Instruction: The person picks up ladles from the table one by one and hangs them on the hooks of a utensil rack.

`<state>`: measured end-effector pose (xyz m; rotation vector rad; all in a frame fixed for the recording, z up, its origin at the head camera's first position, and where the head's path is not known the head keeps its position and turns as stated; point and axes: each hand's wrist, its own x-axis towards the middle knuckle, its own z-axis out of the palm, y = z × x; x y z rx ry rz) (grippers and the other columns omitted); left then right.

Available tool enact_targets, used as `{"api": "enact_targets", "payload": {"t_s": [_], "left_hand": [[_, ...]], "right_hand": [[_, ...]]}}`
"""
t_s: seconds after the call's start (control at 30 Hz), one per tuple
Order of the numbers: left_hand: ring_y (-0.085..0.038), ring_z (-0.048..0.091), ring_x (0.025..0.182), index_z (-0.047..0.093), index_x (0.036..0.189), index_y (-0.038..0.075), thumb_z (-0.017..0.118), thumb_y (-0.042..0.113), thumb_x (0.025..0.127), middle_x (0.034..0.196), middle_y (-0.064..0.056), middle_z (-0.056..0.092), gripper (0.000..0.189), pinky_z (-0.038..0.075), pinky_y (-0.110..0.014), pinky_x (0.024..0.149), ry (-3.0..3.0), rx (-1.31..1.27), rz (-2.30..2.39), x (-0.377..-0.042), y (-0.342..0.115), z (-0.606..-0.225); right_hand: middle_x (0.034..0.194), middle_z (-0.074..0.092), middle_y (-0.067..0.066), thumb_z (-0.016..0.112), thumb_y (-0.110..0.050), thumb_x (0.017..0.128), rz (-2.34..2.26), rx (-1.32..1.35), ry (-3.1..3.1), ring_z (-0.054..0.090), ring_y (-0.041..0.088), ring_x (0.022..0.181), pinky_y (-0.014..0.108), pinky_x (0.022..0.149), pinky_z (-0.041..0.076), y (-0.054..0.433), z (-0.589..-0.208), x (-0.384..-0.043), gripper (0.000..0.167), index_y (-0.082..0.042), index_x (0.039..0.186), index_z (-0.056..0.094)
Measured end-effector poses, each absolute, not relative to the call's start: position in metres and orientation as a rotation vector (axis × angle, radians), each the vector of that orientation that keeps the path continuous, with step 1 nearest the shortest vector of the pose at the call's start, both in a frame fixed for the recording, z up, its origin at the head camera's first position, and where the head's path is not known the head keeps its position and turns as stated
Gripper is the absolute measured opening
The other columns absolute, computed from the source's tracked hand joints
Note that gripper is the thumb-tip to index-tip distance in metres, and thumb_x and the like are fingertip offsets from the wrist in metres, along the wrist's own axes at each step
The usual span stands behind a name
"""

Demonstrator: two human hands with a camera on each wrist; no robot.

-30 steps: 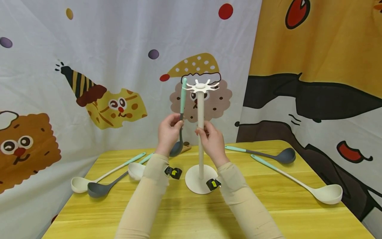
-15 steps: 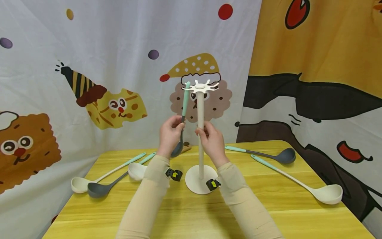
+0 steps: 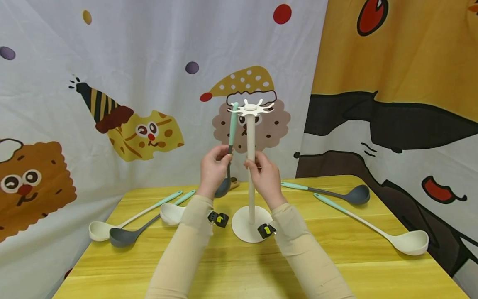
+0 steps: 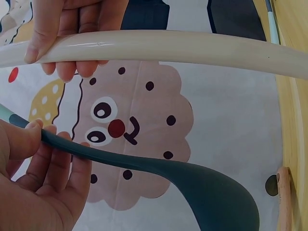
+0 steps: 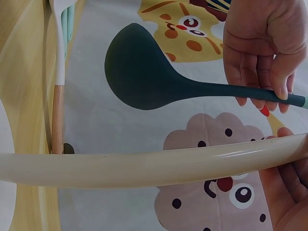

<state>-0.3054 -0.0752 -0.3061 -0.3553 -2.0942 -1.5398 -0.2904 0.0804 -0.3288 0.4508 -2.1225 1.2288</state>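
Thumb and fingers of my left hand (image 3: 213, 172) pinch the dark grey neck of a ladle (image 3: 233, 128), just below its mint handle. It hangs nearly upright, bowl down; the bowl (image 5: 139, 67) shows whole in the right wrist view. The handle's tip is at the left prongs of a white utensil stand (image 3: 251, 109); whether it is hooked there I cannot tell. My right hand (image 3: 267, 178) grips the stand's pole (image 4: 192, 46) about midway up. The stand's round base (image 3: 242, 226) rests on the table.
On the wooden table (image 3: 239, 274) lie a white ladle (image 3: 100, 231), a grey ladle (image 3: 123, 238) and a white-bowled utensil (image 3: 171, 214), partly behind the left sleeve. At right lie another grey ladle (image 3: 358, 195) and white ladle (image 3: 410, 243). A printed curtain (image 3: 157, 50) hangs behind.
My left hand has moved slightly right and down, bringing the ladle's handle tip from beside the stand's prongs to among them. In the last half second it has barely shifted. My right hand stays put.
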Motion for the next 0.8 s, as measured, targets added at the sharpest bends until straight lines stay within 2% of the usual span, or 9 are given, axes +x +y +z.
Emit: {"api": "enact_targets", "payload": {"t_s": [0.13, 0.37, 0.53, 0.8], "left_hand": [[-0.026, 0.063, 0.087, 0.071, 0.107, 0.002, 0.065, 0.003, 0.095, 0.097, -0.011, 0.069, 0.013, 0.053, -0.04, 0.077, -2.098, -0.353, -1.547, -0.3048, -0.0736, -0.3056], [-0.024, 0.064, 0.086, 0.071, 0.105, 0.004, 0.065, 0.003, 0.095, 0.096, -0.01, 0.069, 0.012, 0.055, -0.038, 0.077, -2.105, -0.36, -1.548, -0.3031, -0.0697, -0.306], [-0.023, 0.064, 0.087, 0.071, 0.105, 0.005, 0.066, 0.004, 0.095, 0.097, -0.009, 0.069, 0.012, 0.055, -0.038, 0.077, -2.112, -0.383, -1.572, -0.3022, -0.0684, -0.3063], [-0.024, 0.063, 0.1, 0.066, 0.123, 0.006, 0.066, 0.015, 0.097, 0.112, -0.01, 0.068, 0.028, 0.052, -0.04, 0.09, -2.159, -0.438, -1.553, -0.3026, -0.0718, -0.3125]], "right_hand": [[0.089, 0.069, 0.005, 0.063, -0.018, 0.099, 1.233, 0.45, -2.119, 0.067, 0.023, 0.083, 0.04, 0.074, 0.057, 0.0803, -0.3293, -0.2907, 0.013, -0.009, 0.107, 0.064], [0.089, 0.068, 0.005, 0.061, -0.026, 0.1, 1.211, 0.471, -2.117, 0.067, 0.023, 0.084, 0.038, 0.074, 0.057, 0.0813, -0.3302, -0.291, 0.019, -0.009, 0.108, 0.063], [0.089, 0.069, 0.005, 0.062, -0.023, 0.1, 1.207, 0.48, -2.105, 0.068, 0.023, 0.084, 0.038, 0.074, 0.057, 0.0816, -0.3301, -0.2907, 0.016, -0.01, 0.108, 0.063], [0.088, 0.069, 0.005, 0.063, -0.019, 0.099, 1.208, 0.492, -2.092, 0.068, 0.023, 0.084, 0.038, 0.073, 0.057, 0.0815, -0.3301, -0.2921, 0.014, -0.009, 0.108, 0.064]]}}
